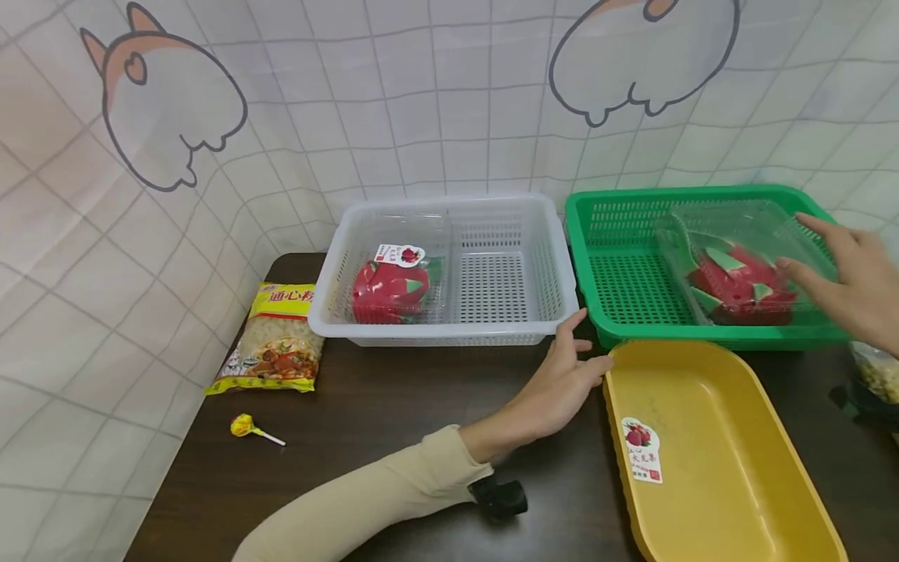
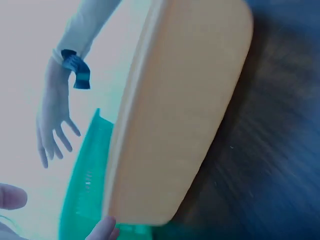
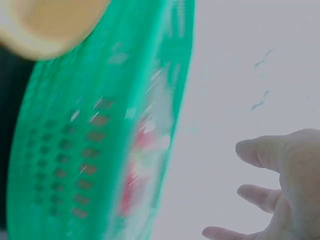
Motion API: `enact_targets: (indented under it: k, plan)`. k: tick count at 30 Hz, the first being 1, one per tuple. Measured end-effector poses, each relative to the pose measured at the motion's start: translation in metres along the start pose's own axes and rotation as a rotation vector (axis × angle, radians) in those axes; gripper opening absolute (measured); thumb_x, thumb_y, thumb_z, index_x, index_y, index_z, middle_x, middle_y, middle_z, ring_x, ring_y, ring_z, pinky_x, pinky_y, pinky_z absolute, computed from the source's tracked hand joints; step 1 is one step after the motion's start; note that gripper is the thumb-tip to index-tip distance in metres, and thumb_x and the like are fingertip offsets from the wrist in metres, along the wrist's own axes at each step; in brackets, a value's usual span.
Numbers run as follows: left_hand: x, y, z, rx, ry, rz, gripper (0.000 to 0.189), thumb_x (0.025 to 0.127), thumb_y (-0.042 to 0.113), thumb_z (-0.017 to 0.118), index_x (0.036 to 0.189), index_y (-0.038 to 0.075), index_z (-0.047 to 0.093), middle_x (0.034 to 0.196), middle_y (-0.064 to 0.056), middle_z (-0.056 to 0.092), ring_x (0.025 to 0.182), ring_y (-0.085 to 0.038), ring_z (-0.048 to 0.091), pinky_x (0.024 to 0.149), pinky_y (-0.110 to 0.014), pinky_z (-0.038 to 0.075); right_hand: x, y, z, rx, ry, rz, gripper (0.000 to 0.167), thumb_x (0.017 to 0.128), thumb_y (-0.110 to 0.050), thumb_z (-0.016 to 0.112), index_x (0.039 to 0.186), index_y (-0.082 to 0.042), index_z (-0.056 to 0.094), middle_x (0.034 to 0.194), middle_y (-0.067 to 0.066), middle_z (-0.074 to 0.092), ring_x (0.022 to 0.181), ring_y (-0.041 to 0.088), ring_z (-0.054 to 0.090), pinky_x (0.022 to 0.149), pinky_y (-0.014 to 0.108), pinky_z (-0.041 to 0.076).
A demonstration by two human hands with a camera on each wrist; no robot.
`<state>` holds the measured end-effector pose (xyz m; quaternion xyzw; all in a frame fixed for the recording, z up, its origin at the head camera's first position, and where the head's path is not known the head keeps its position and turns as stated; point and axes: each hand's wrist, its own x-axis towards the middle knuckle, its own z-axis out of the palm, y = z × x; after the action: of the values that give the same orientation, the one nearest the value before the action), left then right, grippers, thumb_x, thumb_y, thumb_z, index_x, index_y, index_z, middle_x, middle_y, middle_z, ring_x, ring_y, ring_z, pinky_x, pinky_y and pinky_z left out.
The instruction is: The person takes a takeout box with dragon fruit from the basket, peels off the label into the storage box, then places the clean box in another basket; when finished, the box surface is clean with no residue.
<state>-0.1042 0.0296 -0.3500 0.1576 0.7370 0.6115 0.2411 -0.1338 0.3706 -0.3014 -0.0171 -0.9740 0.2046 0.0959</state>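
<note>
My left hand point(image 1: 551, 394) reaches to the far left corner of a yellow plastic tray point(image 1: 709, 460), a fingertip right at its rim. Its other fingers spread toward the white basket point(image 1: 435, 331). To the right, my right hand point(image 1: 860, 281) hovers with spread fingers over the right side of a green basket point(image 1: 635, 332). Under those fingers lies a clear plastic box with a red and green dragon fruit point(image 1: 747, 289), tilted inside the green basket. In the right wrist view the fingers point(image 3: 260, 150) are apart, with nothing between them.
A second dragon fruit point(image 1: 389, 289) in a clear box sits in the white basket's left half. Further left are a yellow pasta bag point(image 1: 277, 343) and a lollipop point(image 1: 243, 425). A dragon fruit label point(image 1: 641, 451) sticks to the tray's inner wall. Something bagged point(image 1: 878, 371) stands at the right edge.
</note>
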Motion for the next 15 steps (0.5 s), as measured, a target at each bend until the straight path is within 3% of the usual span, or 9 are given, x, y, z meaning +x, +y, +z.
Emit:
enact_targets:
  k: [4,8,11,13,15]
  plan:
    - [-0.034,0.003,-0.034,0.003,-0.029,0.065,0.070,0.107,0.029,0.052,0.167,0.023,0.015,0.153,-0.009,0.044,0.123,-0.024,0.065,0.103,-0.033,0.051,-0.010,-0.027,-0.007,0.022,0.007,-0.080,0.060,0.113,-0.020,0.043,0.161,0.008,0.021,0.149,0.049,0.025,0.133,0.065,0.026,0.100,0.082,0.028]
    - [-0.066,0.002,-0.074,0.070,0.036,0.234,0.068,0.107,0.019,0.056,0.165,0.020,0.019,0.149,-0.013,0.049,0.126,-0.023,0.063,0.105,-0.038,0.051,-0.016,-0.057,-0.008,0.147,-0.064,-0.169,0.058,0.110,-0.013,0.053,0.159,0.007,0.031,0.150,0.042,0.033,0.128,0.062,0.036,0.096,0.079,0.035]
    - [-0.085,-0.003,-0.106,0.194,0.143,0.369,0.069,0.104,0.011,0.062,0.162,0.016,0.025,0.146,-0.016,0.053,0.125,-0.025,0.063,0.103,-0.038,0.053,-0.018,-0.080,-0.003,0.231,-0.139,-0.197,0.058,0.107,-0.015,0.061,0.159,-0.002,0.039,0.151,0.032,0.040,0.127,0.056,0.047,0.101,0.047,0.054]
    - [-0.095,-0.006,-0.127,0.308,0.237,0.420,0.068,0.100,0.007,0.067,0.158,0.015,0.032,0.142,-0.014,0.056,0.122,-0.025,0.065,0.099,-0.033,0.055,-0.019,-0.096,0.002,0.285,-0.196,-0.236,0.058,0.105,-0.015,0.066,0.157,-0.007,0.043,0.152,0.025,0.045,0.124,0.051,0.055,0.093,0.021,0.054]
    - [-0.102,-0.010,-0.148,0.414,0.333,0.429,0.067,0.098,0.006,0.071,0.155,0.013,0.038,0.137,-0.012,0.059,0.119,-0.024,0.064,0.097,-0.030,0.055,-0.018,-0.111,0.008,0.343,-0.268,-0.276,0.057,0.104,-0.015,0.067,0.156,-0.010,0.046,0.152,0.020,0.048,0.124,0.046,0.058,0.088,0.017,0.053]
